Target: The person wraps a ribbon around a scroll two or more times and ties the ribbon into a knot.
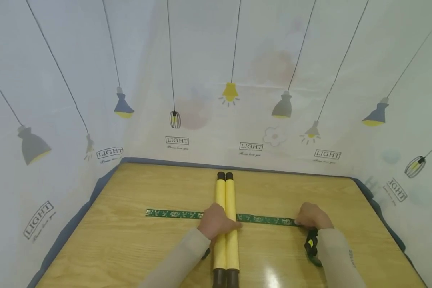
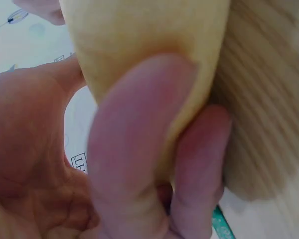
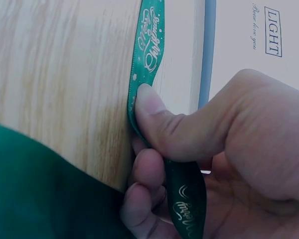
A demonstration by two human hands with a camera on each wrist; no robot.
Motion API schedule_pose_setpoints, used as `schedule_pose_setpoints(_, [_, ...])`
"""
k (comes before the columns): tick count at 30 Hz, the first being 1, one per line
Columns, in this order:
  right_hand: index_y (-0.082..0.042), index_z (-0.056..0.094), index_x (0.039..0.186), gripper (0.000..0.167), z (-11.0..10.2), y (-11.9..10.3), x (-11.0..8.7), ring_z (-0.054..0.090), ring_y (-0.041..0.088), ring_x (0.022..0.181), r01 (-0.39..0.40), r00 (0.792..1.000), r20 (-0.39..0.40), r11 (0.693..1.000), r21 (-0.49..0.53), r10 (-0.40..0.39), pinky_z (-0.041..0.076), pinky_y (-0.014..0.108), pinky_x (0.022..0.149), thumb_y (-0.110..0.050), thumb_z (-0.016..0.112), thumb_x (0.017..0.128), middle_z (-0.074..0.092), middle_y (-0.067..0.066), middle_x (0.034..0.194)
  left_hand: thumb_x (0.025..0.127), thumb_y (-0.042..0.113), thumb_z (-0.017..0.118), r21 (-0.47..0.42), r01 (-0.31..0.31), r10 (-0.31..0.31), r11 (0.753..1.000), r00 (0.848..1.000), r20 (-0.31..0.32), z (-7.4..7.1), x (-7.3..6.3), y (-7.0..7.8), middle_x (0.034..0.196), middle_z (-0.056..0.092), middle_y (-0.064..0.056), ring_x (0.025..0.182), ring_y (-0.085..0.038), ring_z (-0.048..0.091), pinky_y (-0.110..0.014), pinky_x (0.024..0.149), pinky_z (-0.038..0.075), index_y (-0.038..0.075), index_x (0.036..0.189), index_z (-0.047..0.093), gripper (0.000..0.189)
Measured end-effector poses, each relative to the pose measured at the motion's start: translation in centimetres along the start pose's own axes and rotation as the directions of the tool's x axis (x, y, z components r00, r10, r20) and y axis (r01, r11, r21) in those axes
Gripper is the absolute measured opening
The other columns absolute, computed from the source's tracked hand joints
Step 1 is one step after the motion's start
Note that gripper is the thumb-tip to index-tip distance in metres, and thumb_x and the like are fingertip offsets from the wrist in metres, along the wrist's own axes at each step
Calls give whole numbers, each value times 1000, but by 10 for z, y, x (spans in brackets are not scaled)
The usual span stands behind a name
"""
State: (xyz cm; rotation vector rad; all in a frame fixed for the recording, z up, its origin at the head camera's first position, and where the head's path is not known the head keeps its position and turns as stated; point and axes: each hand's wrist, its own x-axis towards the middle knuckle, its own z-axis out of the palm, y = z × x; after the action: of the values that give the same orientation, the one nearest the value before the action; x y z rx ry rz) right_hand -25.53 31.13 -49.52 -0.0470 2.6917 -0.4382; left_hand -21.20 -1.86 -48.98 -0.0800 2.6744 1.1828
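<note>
Two yellow tubes (image 1: 231, 200) with dark end caps lie side by side on the wooden table. My left hand (image 1: 216, 222) grips them around the middle; its fingers curl against the yellow surface (image 2: 144, 30) in the left wrist view. A green printed ribbon (image 1: 266, 219) runs crosswise under the tubes, and its free end lies flat to the left. On the right, my right hand (image 1: 313, 216) pinches the ribbon (image 3: 149, 45) between thumb and fingers. More ribbon hangs in dark, twisted loops (image 1: 311, 248) below that hand.
The wooden table (image 1: 147, 184) has a blue-grey edge at the back and sides. White sheeting (image 1: 209, 48) printed with hanging lamps rises behind and around it. A small dark green piece (image 1: 206, 253) shows beside the left sleeve.
</note>
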Motion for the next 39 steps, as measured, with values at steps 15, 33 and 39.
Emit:
schedule_pose_setpoints(15, [-14, 49, 61, 25, -4, 2, 1, 45, 13, 55, -20, 1000, -9, 996, 87, 21, 38, 25, 53, -7, 63, 81, 48, -2, 59, 86, 75, 62, 337, -99, 103, 936, 995, 5, -12, 10, -12, 51, 40, 4, 44, -11, 38, -25, 42, 28, 19, 55, 40, 68])
schedule_pose_setpoints(33, [-10, 52, 64, 20, -1, 3, 2, 45, 13, 54, -11, 1000, -12, 998, 62, 12, 36, 25, 52, -8, 62, 81, 48, -1, 60, 87, 47, 81, 250, -340, 305, 907, 937, 169, -77, 24, -70, 119, 62, -10, 109, -26, 59, -45, 87, 55, 16, 131, 67, 56])
schedule_pose_setpoints(39, [-9, 53, 64, 17, -2, 3, 1, 46, 15, 57, -12, 1000, -6, 997, 74, 12, 38, 26, 54, -7, 61, 79, 50, 1, 64, 84, 30, 85, 306, -386, 351, 870, 922, 166, -97, 29, -94, 115, 61, -6, 110, -26, 57, -44, 89, 54, 13, 128, 69, 50])
